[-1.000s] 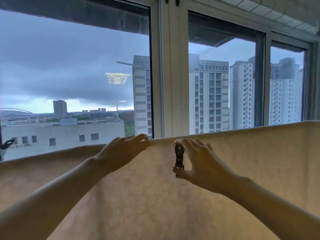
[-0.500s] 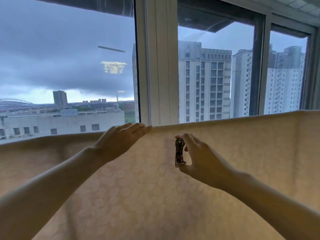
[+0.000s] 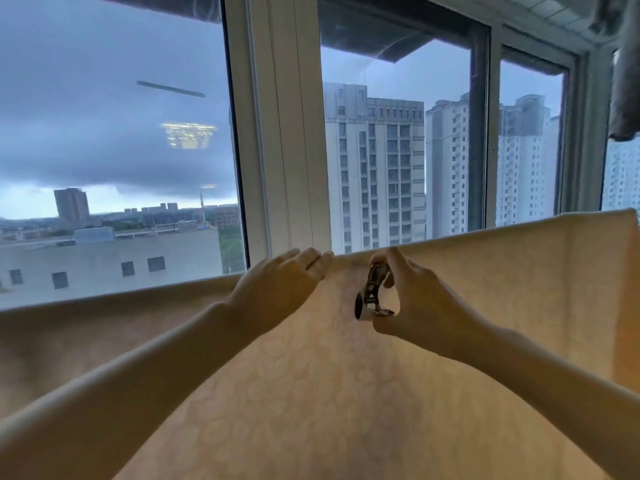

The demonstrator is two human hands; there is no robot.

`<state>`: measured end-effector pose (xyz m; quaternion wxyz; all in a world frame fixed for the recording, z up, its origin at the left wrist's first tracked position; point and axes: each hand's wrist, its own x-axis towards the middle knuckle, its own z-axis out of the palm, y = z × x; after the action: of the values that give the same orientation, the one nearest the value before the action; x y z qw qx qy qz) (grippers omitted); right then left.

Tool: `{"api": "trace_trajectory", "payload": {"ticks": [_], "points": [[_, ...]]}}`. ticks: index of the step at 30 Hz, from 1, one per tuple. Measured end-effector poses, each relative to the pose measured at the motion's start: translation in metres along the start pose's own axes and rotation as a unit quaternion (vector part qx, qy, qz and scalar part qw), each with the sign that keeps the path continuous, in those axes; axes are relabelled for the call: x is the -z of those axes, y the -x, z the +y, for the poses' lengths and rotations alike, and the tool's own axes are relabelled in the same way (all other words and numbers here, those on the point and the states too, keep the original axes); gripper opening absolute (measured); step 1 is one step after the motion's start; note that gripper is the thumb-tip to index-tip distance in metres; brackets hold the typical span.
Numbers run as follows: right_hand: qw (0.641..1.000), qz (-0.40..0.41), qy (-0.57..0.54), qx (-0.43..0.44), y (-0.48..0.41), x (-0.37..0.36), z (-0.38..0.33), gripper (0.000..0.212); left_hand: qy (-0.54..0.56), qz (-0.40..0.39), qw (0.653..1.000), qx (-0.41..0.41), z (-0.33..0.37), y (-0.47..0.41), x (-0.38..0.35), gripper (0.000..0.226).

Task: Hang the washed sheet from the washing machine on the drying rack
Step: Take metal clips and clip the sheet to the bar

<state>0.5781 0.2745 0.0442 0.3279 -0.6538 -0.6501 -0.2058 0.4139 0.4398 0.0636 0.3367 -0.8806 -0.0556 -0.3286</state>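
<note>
Regard sheet [image 3: 346, 393] as already draped over the unseen rack before the window [image 3: 114, 140]; note left hand [image 3: 280, 285] lying flat, fingers straight, on its top fold, right hand [image 3: 415, 306] pinching 1 clip [image 3: 372, 292] there; expect only clipping left.

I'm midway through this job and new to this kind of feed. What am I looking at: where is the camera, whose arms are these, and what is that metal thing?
There is no machine here. These are a person's two bare arms, seen by one wide-angle camera worn on their head, looking forward and down. The pale patterned sheet is draped over a support that the cloth hides, presumably the drying rack, in front of a window frame. The left hand rests with straight fingers on the sheet's top edge. The right hand pinches a metal clip at that edge. I cannot tell whether the clip grips the sheet. A grey cloth hangs at the upper right.
</note>
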Motion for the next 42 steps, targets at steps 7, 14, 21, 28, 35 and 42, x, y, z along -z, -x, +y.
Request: {"api": "trace_trajectory", "payload": {"ticks": [7,14,21,28,35,42], "points": [[0.999,0.024,0.031,-0.018,-0.008,-0.001,0.038,0.064,0.028,-0.021,0.999,0.002,0.02,-0.042,-0.014,0.062],[0.993,-0.022,0.115,0.029,-0.023,-0.003,0.08,0.072,0.07,-0.016,0.997,0.015,0.032,-0.073,-0.033,0.056],[0.995,-0.011,0.098,0.017,-0.032,0.013,0.124,0.057,0.175,0.048,0.977,0.115,0.037,-0.083,-0.032,0.023],[0.994,-0.066,0.09,0.014,-0.044,0.044,0.161,0.048,0.194,0.027,0.965,0.173,0.05,-0.097,-0.033,0.029],[0.996,0.017,0.064,0.053,-0.044,0.042,0.166,0.067,0.156,0.023,0.955,0.252,0.071,-0.124,-0.036,0.027],[0.986,0.013,0.138,0.092,-0.055,0.044,0.168,0.056,0.165,0.04,0.938,0.302,0.071,-0.126,-0.035,0.013]]}}
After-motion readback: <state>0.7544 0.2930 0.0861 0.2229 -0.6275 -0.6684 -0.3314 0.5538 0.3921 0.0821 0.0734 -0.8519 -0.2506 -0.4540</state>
